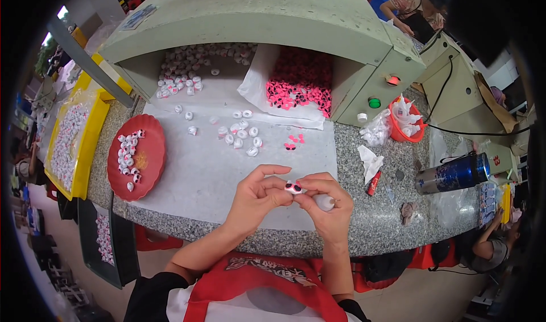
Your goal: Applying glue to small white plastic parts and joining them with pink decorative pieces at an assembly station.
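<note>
1 small white piece with a pink glasses-shaped part (293, 188) sits between my two hands, above the white sheet (199, 180) that covers the granite counter (398, 219). My left hand (256, 197) pinches it from the left with thumb and fingertips. My right hand (324, 199) presses on it from the right and also keeps a small white bottle (325, 202) tucked under its curled fingers, so both hands are closed on something.

Judging by how things lie, I would say the work is somewhere in the middle. On the red plate (151, 168) to my left rests a loose line of white pieces (128, 157) with dark marks, which look to me like finished ones. A cluster of plain white caps (242, 135) waits further back on the sheet, and about 3 loose pink parts (294, 140) lie beside them. Far more remains in the green housing (256, 20) behind: a heap of white caps (187, 71) on its left side and a heap of pink parts (301, 86) on its right. The yellow tray (91, 151) at the far left holds many more white pieces. Whether the pink part is fully seated on the piece in hand, I cannot tell.
</note>
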`<move>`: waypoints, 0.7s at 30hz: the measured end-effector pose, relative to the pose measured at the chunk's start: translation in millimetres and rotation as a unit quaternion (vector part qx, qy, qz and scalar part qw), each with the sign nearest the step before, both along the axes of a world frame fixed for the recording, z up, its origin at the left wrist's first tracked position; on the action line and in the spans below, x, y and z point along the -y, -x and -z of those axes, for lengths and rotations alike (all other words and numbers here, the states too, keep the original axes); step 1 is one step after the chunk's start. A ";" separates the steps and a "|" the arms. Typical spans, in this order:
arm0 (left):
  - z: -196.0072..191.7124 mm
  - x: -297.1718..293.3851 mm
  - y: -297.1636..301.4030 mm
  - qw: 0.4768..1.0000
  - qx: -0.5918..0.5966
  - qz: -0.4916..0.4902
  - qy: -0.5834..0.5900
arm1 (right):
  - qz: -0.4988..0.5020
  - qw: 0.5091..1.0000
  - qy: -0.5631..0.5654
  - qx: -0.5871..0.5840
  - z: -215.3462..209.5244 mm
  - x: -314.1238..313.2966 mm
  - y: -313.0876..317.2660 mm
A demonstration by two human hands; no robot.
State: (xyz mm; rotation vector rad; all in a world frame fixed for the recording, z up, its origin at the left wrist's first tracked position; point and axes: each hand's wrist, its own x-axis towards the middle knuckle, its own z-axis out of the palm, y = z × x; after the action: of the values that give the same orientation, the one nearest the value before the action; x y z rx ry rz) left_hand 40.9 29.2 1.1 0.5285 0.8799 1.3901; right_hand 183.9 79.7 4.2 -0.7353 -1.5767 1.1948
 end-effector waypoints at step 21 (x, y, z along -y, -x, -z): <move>4.0 9.8 1.0 0.960 -0.241 -0.030 -0.140 | -0.095 0.966 0.213 -0.112 10.5 -0.9 -0.7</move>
State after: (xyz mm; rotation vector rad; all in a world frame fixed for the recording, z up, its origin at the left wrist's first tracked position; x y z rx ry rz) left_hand 39.9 19.4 -2.9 1.0994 1.0961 1.4759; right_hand 184.6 80.6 -6.2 -0.6995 -1.2350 1.7280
